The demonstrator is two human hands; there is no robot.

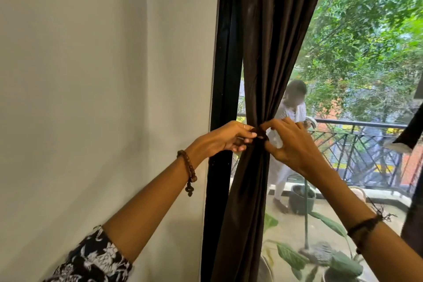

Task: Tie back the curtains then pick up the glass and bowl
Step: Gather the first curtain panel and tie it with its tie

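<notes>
Head view puts the curtain (270,57) at center frame, a dark, soft drape gathered into 1 narrow waist against the window frame (225,75). I judge it light and limp, likely to slump unless cinched where the folds are tightest. Both hands meet at that waist. My left hand (225,137) pinches the tie (259,133) from the left, fingers (246,136) closed on it; my right hand (291,144) has thumb and forefinger clamped on the tie from the right, the other fingers spread. Neither glass nor bowl is in view.
</notes>
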